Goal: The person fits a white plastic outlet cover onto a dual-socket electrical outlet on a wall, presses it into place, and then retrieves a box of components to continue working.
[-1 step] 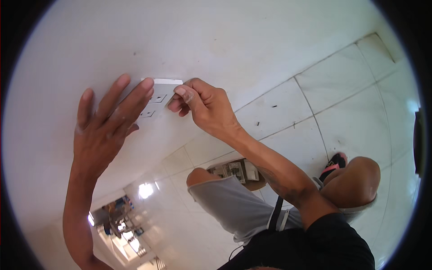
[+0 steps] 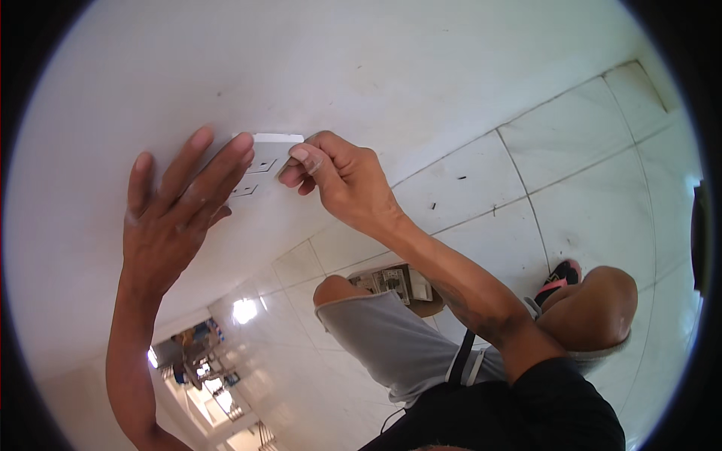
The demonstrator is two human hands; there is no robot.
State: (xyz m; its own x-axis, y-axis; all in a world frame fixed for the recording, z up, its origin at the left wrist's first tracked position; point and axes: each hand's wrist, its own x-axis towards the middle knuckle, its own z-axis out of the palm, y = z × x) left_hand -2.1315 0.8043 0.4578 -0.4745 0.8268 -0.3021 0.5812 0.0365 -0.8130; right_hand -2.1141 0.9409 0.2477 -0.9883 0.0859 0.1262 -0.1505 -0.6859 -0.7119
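Two bare hands work at a white plate [image 2: 272, 152] that stands against the pale wall [image 2: 421, 68]; its face carries two square outlines with dark marks, like a double socket. Take the plate as the hub of a clock, with twelve toward the top of the view. The right hand [image 2: 350, 180] sits at three o'clock, its thumb and curled fingers closed on the plate's near edge in what looks like a pinch. The left hand [image 2: 167, 225] lies toward eight o'clock, fingers spread and nearly straight, the index finger overlapping the plate's left side; whether that fingertip presses or only hovers I cannot tell.

The step in hand seems to be steadying and squaring the plate at the wall. The next move, as I judge it, calls for even pressure across both sides, with the right fingertips kept from being trapped behind the edge. Whether the plate's back is flush cannot be seen.

Small dark scraps [image 2: 434, 205] dot the tiled floor [image 2: 594, 203] near four o'clock, and a brown open box [image 2: 430, 307] rests between four and five.
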